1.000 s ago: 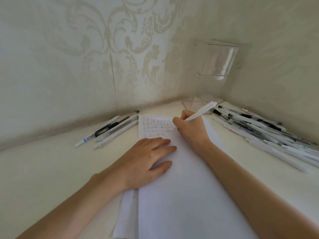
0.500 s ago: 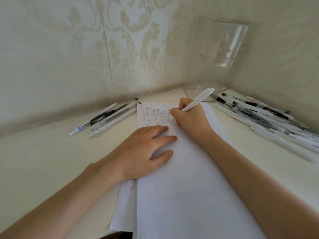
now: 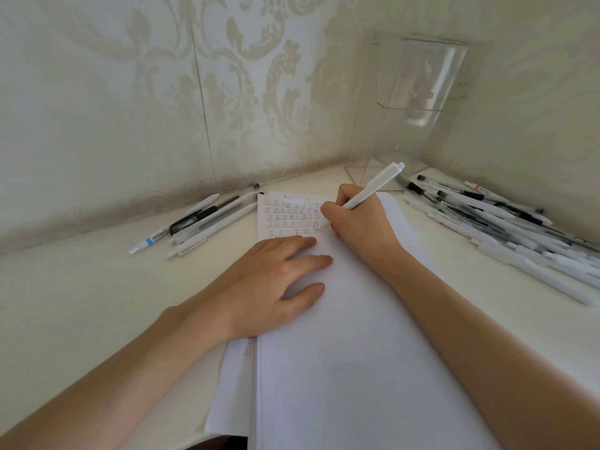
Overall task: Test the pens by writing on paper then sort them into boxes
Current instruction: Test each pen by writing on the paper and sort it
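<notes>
A white sheet of paper [image 3: 350, 352] lies in front of me, with rows of small written marks [image 3: 289, 219] across its far end. My right hand [image 3: 360, 225] grips a white click pen [image 3: 373, 186], tip down on the paper beside the last row of marks. My left hand [image 3: 272, 280] lies flat on the paper with fingers spread. A small group of pens [image 3: 201, 222] sits left of the paper. A large heap of pens [image 3: 506, 228] lies along the right wall. A clear plastic box [image 3: 415, 105] stands in the corner.
Patterned wallpaper walls close in the cream tabletop [image 3: 81, 303] at the back and right. More sheets [image 3: 233, 384] stick out from under the top paper at its left edge.
My right hand has shifted slightly over the paper with the pen at the written rows. The view tilted downward a little; my left hand stays flat on the sheet.
</notes>
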The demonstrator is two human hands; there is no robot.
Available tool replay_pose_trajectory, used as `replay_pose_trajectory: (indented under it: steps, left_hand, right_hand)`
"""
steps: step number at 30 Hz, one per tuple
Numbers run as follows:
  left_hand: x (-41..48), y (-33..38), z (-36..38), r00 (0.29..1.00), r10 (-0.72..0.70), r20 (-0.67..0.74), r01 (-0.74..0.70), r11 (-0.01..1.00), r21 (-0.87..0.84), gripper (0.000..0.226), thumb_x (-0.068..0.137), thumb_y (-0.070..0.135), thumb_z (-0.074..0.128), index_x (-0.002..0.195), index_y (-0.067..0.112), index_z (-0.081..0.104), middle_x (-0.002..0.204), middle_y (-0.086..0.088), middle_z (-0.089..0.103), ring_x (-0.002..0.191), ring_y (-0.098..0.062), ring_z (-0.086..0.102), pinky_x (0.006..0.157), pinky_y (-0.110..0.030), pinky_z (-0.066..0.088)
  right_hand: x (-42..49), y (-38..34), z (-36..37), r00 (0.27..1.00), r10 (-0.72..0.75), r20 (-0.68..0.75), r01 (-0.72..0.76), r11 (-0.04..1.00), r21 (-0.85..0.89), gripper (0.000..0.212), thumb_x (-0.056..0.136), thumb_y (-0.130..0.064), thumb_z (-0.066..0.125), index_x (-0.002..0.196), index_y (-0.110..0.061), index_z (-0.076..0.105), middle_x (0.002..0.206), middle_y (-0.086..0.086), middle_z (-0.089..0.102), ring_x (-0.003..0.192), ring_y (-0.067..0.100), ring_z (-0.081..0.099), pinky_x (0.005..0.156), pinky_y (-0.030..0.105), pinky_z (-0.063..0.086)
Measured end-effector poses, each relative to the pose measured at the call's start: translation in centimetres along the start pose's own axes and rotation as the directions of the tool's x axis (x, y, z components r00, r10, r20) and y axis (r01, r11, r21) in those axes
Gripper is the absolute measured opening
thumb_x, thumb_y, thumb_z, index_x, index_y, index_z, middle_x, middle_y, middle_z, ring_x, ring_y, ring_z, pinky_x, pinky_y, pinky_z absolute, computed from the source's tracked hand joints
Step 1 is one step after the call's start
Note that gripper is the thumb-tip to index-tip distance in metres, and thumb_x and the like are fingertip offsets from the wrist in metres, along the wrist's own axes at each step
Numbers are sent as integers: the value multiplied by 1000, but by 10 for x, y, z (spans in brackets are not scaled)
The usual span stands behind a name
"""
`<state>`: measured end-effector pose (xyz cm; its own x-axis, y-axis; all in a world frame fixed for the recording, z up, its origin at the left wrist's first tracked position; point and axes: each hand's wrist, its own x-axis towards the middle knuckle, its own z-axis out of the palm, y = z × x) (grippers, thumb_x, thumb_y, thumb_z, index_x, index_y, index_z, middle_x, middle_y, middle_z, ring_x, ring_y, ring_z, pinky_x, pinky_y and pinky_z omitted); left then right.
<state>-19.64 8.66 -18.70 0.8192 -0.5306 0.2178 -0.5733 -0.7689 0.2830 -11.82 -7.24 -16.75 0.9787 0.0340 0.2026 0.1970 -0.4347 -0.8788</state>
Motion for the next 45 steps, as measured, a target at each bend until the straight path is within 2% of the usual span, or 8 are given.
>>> replay_pose_trajectory:
  steps: [10, 15, 20, 24, 29, 32, 38, 45]
  left_hand:
    - [0, -1, 1, 1000, 3, -2, -3, 1000, 6, 65, 80, 62, 16, 136, 40, 37, 149, 9, 26, 134, -6, 17, 102, -7, 1]
    - [0, -1, 1, 1000, 12, -17, -12, 1000, -6, 65, 79, 63, 16, 136, 40, 39, 148, 10, 27, 133, -4, 17, 99, -2, -3]
    - [-2, -3, -4, 982, -17, -188, 6, 998, -58, 50, 86, 56, 31, 117, 27, 58, 118, 13, 56, 111, -6, 47, 97, -19, 31]
    - [-3, -4, -12, 942, -193, -276, 97, 940, -327, 56, 71, 73, 46, 115, 38, 46, 96, 19, 59, 95, 2, 53, 82, -10, 36]
    - [-3, 7, -20, 974, -106, -202, 1, 888, -460, 58, 70, 53, 70, 122, 46, 44, 102, 33, 58, 98, 8, 53, 82, -3, 32]
    - [-2, 6, -20, 969, -104, -222, -17, 876, -482, 45, 67, 43, 74, 109, 38, 58, 98, 21, 65, 97, 6, 57, 84, -3, 33]
    - [-5, 0, -17, 991, -87, -99, 28, 875, -484, 54, 58, 50, 76, 110, 42, 61, 103, 14, 66, 103, 1, 56, 90, -9, 36]
    - [-6, -10, -20, 947, -131, -293, 18, 933, -360, 39, 82, 42, 65, 117, 26, 59, 102, 14, 61, 100, 3, 53, 89, -8, 34]
  right_hand:
    - [-1, -1, -1, 999, -3, 51, 2, 1000, 18, 25, 76, -10, 58, 62, -14, 37, 55, 7, 46, 44, 6, 39, 44, 18, 30]
    - [1, 1, 0, 1000, -12, -1, 12, 1000, -15, 33, 77, -9, 57, 60, -17, 29, 52, -4, 30, 46, 6, 27, 43, 17, 24]
    - [-5, -2, -8, 1000, -9, -9, 10, 992, 124, 35, 86, -39, 65, 75, -13, 44, 49, 6, 53, 40, 7, 44, 45, 17, 36]
    - [-5, 0, -12, 989, -131, 72, 129, 991, 26, 12, 86, -17, 67, 89, -22, 58, 72, 4, 67, 63, 10, 60, 64, 25, 50]
    - [-13, -8, -12, 954, -205, 220, 174, 973, 151, 38, 84, 11, 48, 106, -15, 64, 77, -1, 63, 73, 7, 57, 76, 21, 45]
    - [-18, -13, -9, 940, -207, 273, 130, 953, 274, 24, 90, 1, 52, 106, -11, 65, 83, 9, 63, 75, 10, 56, 77, 24, 46]
    - [-20, -12, -2, 932, -242, 270, 164, 945, 282, 18, 87, -6, 65, 103, -14, 66, 68, -7, 52, 64, 5, 49, 69, 14, 41]
    - [-18, -13, -7, 938, -271, 217, 202, 934, 293, 29, 93, -20, 58, 116, -38, 53, 96, 2, 69, 88, 17, 63, 84, 27, 47]
